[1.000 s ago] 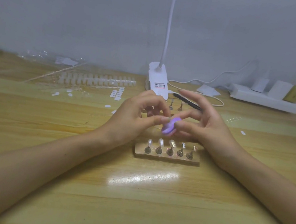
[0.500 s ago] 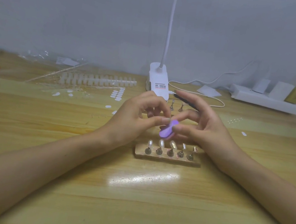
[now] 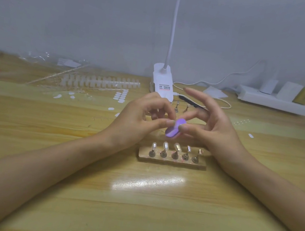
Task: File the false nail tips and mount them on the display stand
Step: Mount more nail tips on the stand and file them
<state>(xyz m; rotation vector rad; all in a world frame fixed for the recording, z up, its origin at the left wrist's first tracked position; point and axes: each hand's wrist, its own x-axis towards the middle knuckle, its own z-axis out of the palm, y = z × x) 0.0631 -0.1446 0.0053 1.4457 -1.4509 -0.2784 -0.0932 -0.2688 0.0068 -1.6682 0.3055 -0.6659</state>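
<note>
On a wooden table (image 3: 136, 200), a person's left hand (image 3: 137, 119) and right hand (image 3: 217, 131) meet just behind the display stand (image 3: 172, 161), where three of five pegs (image 3: 186, 155) carry nail tips (image 3: 165, 146) and the two on the right look bare, so the job seems past halfway. The right hand pinches a purple file (image 3: 174, 130), its long axis slanting from near-left up to far-right, against the left hand's curled fingertips; whether those pinch a tip is too small to tell.

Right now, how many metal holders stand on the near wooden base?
5 holders in one row on the wooden base: far left, second, middle, fourth, far right. None seems hidden there.
</note>
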